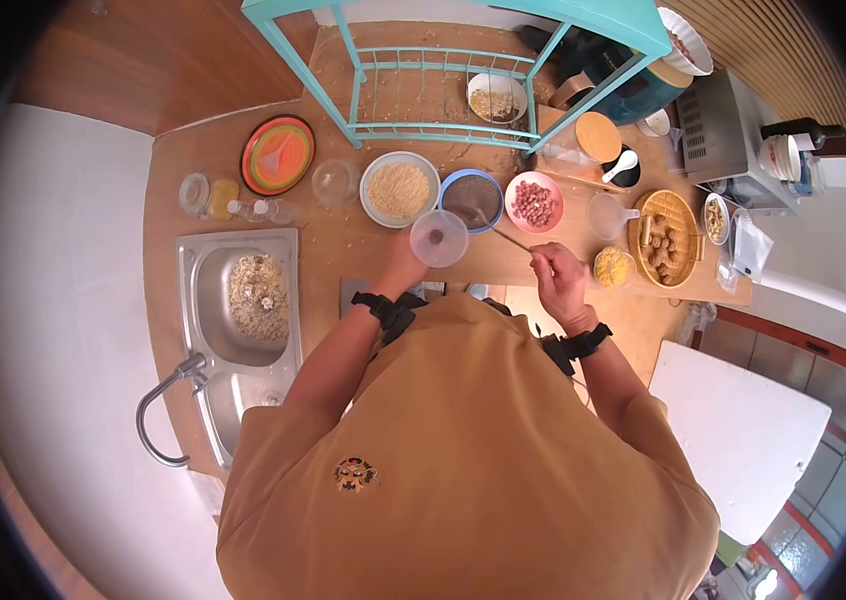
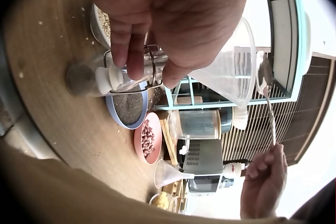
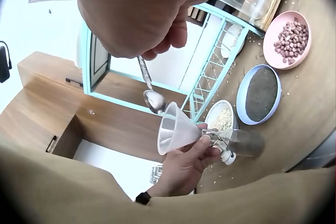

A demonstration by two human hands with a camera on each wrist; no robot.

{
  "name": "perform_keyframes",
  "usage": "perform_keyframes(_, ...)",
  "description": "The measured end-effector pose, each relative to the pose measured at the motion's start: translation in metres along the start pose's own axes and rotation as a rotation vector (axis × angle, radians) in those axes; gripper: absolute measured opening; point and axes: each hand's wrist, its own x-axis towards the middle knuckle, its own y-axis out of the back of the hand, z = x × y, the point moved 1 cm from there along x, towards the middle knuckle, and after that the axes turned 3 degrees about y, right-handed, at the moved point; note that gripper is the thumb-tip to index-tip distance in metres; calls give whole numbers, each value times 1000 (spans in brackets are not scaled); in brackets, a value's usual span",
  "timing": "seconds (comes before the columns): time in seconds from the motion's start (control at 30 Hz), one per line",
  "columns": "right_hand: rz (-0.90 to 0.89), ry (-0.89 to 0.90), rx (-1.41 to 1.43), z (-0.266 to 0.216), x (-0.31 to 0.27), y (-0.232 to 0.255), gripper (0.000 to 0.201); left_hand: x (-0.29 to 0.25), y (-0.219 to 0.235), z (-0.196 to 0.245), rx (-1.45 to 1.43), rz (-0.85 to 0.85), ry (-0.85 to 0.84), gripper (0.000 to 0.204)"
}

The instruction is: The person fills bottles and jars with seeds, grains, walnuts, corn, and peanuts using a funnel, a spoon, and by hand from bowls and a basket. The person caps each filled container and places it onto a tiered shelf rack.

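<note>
The fingers of my right hand (image 1: 561,280) are curled round the handle of a metal spoon (image 3: 156,101), its bowl just beside the rim of a clear plastic funnel (image 3: 176,129). The fingers of my left hand (image 3: 184,170) grip the neck of a glass bottle (image 3: 244,142), and the funnel's stem sits in its mouth. A white stopper hangs on its wire beside the neck, and something dark grey shows low in the glass. I can't tell whether the base touches the surface (image 1: 333,238). Nearby stand a blue bowl (image 2: 113,111) of fine dark stuff, a pale bowl (image 1: 364,192) of flakes to its left and a pink bowl (image 3: 269,45) of reddish nuts to its right. Further right is a woven basket (image 1: 684,260) of brown lumps; well off to the left, a steel sink (image 1: 253,365). Behind the bowls stands a turquoise rack (image 1: 443,131).
</note>
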Motion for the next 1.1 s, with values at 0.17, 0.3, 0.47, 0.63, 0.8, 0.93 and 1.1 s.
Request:
perform_keyframes(0.17, 198, -429, 378, 59, -2, -11, 19, -1, 0, 5, -23, 37, -9, 32)
perform_keyframes(0.3, 183, -567, 490, 119, -2, -34, 23, -1, 2, 11, -5, 26, 3, 33)
perform_keyframes(0.47, 236, -656, 593, 157, -7, -60, 24, -3, 4, 12, -7, -14, 49, 32)
perform_keyframes(0.63, 353, -738, 674, 179, -13, -79, 28, -5, 3, 11, -7, 0, 39, 33)
perform_keyframes(0.8, 477, -815, 800, 193, -23, -100, 33, -6, 4, 14, -16, -20, 86, 35)
perform_keyframes(0.93, 428, -839, 899, 189, -30, -113, 27, -6, 3, 12, 2, -18, 92, 36)
perform_keyframes(1.1, 495, -874, 1007, 195, -34, -115, 25, -6, 0, 5, 0, -9, 94, 37)
